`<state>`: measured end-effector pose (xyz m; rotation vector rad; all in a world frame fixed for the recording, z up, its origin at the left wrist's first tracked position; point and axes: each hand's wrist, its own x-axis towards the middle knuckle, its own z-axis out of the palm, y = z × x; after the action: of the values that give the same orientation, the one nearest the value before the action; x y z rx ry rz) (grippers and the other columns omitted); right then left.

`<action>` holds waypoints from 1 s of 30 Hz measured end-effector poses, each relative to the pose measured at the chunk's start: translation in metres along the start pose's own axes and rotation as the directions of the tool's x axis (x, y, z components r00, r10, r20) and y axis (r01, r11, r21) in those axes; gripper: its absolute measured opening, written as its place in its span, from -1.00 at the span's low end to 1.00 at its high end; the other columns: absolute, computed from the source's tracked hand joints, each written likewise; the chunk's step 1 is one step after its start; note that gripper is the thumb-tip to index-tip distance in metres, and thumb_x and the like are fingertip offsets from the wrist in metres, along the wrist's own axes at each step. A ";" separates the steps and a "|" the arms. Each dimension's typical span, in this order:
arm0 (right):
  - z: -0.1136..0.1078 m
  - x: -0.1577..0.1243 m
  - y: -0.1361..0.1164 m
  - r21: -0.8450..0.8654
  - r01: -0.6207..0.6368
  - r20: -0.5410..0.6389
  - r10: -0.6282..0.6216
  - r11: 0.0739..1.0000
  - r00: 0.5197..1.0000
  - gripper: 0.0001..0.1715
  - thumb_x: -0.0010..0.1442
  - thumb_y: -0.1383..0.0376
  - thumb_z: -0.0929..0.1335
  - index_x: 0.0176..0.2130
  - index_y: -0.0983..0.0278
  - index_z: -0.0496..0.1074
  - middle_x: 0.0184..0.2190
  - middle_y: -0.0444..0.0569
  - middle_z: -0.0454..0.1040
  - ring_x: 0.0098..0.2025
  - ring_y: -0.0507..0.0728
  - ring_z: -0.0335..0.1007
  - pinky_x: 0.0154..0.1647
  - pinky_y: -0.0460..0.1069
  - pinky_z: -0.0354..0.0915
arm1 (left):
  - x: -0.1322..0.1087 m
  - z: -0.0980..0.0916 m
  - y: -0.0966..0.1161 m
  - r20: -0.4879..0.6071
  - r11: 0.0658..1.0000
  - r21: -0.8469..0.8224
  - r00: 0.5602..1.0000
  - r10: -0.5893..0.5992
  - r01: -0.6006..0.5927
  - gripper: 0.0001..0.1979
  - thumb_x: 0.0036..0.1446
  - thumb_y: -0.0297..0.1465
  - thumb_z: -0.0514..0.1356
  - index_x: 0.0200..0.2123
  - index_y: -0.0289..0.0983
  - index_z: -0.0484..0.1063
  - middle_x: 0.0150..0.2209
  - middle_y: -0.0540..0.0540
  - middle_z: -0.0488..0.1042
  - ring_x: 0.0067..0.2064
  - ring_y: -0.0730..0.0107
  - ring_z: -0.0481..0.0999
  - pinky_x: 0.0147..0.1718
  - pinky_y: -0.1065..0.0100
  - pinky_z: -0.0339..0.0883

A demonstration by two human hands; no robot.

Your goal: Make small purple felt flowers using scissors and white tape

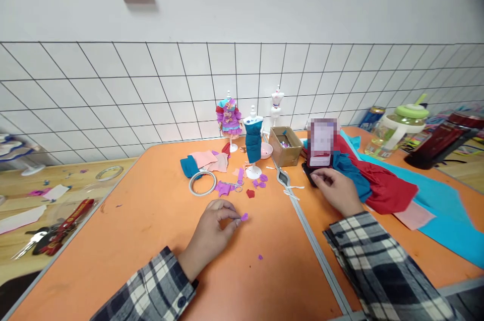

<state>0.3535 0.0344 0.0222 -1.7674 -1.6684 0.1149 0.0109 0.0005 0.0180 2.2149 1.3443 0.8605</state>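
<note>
My left hand (214,233) rests on the orange table (151,240), its fingertips pinched on a small purple fabric scrap (244,217). My right hand (336,189) lies further right, fingers curled at the base of a dark phone stand (316,164) that props up a blurred screen. Behind the hands stand three small dress forms: one in a purple dress (229,118), one in a teal dress (253,142), and a bare white one (277,104). A tape roll (202,183), scissors (233,187) and pink, teal and purple fabric scraps lie between them and my left hand.
A small cardboard box (286,147) sits by the teal form. Red and teal cloth (381,185) is heaped at the right, with a green-lidded bottle (399,127) and a dark red container (442,142) beyond. Keys and a red strap (56,233) lie on the wooden table at left.
</note>
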 end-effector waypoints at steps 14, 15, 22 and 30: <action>0.029 -0.009 -0.009 -0.238 0.437 0.312 -0.357 0.868 0.880 -0.78 0.23 0.25 0.29 -0.24 0.10 0.55 -0.15 -0.08 0.51 -0.12 0.17 0.29 -0.15 0.05 0.17 | -0.001 0.012 -0.005 0.021 0.992 -0.123 0.999 0.031 -0.029 -0.91 0.09 -0.40 0.24 -0.44 -0.23 0.53 -0.33 -0.08 0.47 -0.22 0.29 0.43 -0.18 0.24 0.31; 0.028 -0.009 -0.011 -0.267 0.439 0.312 -0.353 0.858 0.882 -0.78 0.24 0.25 0.29 -0.27 0.10 0.55 -0.16 -0.09 0.51 -0.12 0.17 0.29 -0.16 0.05 0.15 | -0.001 0.012 -0.004 0.019 0.991 -0.126 0.999 0.037 -0.034 -0.91 0.09 -0.40 0.24 -0.44 -0.23 0.53 -0.33 -0.08 0.47 -0.22 0.29 0.43 -0.18 0.24 0.31; 0.027 -0.012 -0.020 -0.371 0.456 0.321 -0.349 0.809 0.881 -0.79 0.27 0.26 0.25 -0.28 0.21 0.48 -0.23 -0.05 0.50 -0.18 0.17 0.30 -0.24 0.05 0.08 | -0.002 0.013 -0.004 0.014 0.990 -0.125 0.998 0.062 -0.059 -0.93 0.09 -0.43 0.24 -0.41 -0.22 0.54 -0.32 -0.07 0.47 -0.22 0.30 0.43 -0.17 0.25 0.30; 0.021 -0.014 -0.017 -0.349 0.405 0.249 -0.333 0.845 0.909 -0.77 0.24 0.21 0.28 -0.14 0.14 0.49 -0.10 -0.06 0.47 -0.12 0.17 0.30 -0.21 0.04 0.11 | -0.003 0.011 -0.002 0.014 0.992 -0.106 0.998 0.069 -0.067 -0.92 0.10 -0.41 0.23 -0.41 -0.21 0.54 -0.33 -0.07 0.47 -0.22 0.31 0.43 -0.17 0.26 0.29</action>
<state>0.3261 0.0291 0.0100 -1.7075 -2.2650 -0.2671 0.0166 -0.0018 0.0078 2.1926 1.1929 0.9126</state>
